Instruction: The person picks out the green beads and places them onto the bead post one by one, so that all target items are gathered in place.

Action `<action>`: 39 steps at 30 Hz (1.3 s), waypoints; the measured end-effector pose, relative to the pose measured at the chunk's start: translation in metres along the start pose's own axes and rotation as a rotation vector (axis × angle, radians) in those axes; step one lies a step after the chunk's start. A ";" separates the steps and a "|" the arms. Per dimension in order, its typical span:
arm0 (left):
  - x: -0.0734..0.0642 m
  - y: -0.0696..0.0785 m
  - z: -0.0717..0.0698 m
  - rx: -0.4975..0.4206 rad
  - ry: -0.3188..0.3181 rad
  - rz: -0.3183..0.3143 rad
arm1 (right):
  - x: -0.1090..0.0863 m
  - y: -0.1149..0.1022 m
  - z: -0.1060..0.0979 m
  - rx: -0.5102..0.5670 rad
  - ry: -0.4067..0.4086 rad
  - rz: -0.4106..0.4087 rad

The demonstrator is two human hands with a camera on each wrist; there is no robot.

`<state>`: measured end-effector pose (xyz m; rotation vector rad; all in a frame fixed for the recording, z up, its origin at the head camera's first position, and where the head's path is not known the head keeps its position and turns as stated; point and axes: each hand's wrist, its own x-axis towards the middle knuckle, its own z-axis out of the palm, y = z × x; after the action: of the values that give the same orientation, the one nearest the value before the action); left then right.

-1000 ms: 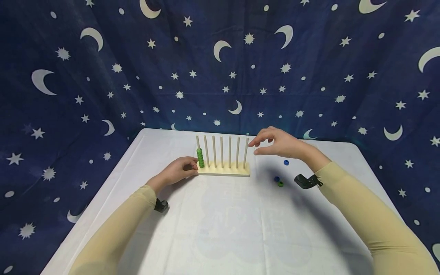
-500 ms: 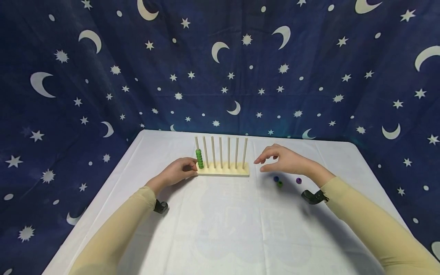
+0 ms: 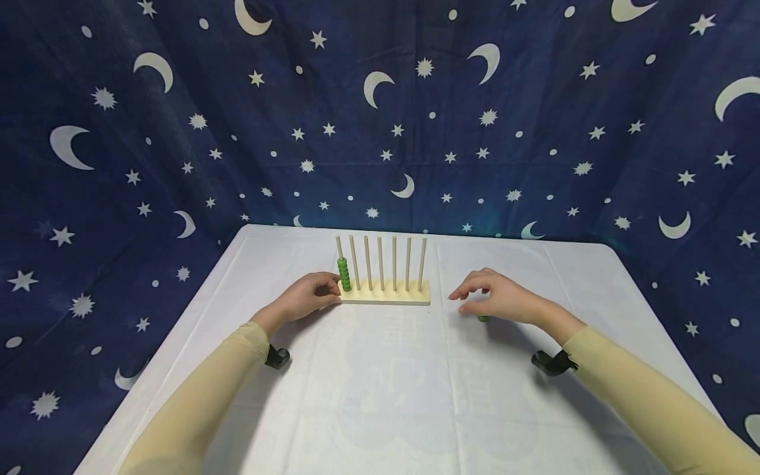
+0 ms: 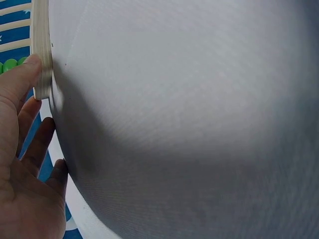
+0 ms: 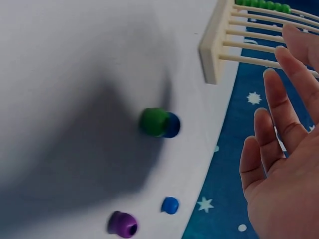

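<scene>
A pale wooden peg rack (image 3: 386, 301) stands on the table, with several upright pegs. Green beads (image 3: 344, 274) are stacked on its leftmost peg. My left hand (image 3: 304, 295) grips the rack's left end; the left wrist view shows the thumb on the base (image 4: 42, 45) and a fingertip at its end. My right hand (image 3: 501, 301) hovers right of the rack, fingers spread and nothing between them. Below it lies a loose green bead (image 5: 153, 122), partly covering a blue bead (image 5: 173, 125) in the right wrist view.
A second blue bead (image 5: 170, 205) and a purple bead (image 5: 125, 225) lie on the white-covered table (image 3: 398, 402), hidden by the right hand in the head view. A dark blue cloth with moons and stars (image 3: 332, 99) hangs behind the table.
My right hand has come down and toward me from beside the rack's right end, to over the loose beads. My left hand keeps its place on the rack.
</scene>
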<state>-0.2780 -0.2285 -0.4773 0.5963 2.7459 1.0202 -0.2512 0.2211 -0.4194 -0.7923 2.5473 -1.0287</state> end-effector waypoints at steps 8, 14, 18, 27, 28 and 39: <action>0.000 0.000 0.000 0.004 0.002 0.004 | -0.015 0.018 0.012 -0.039 0.054 -0.002; 0.000 0.001 -0.001 0.009 0.004 -0.007 | -0.027 0.032 0.016 -0.114 0.081 0.016; 0.001 0.002 -0.001 0.011 0.004 -0.018 | -0.035 0.040 0.017 -0.169 0.123 0.019; 0.001 0.003 -0.001 0.002 -0.001 -0.028 | -0.045 0.051 0.015 -0.187 0.201 0.068; 0.000 0.003 -0.001 0.001 -0.002 -0.026 | -0.046 0.052 0.015 -0.189 0.212 0.076; -0.001 0.003 0.001 -0.005 0.002 -0.021 | -0.047 0.056 0.018 -0.227 0.270 0.127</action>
<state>-0.2763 -0.2261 -0.4755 0.5652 2.7439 1.0235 -0.2264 0.2723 -0.4694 -0.5667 2.9416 -0.8683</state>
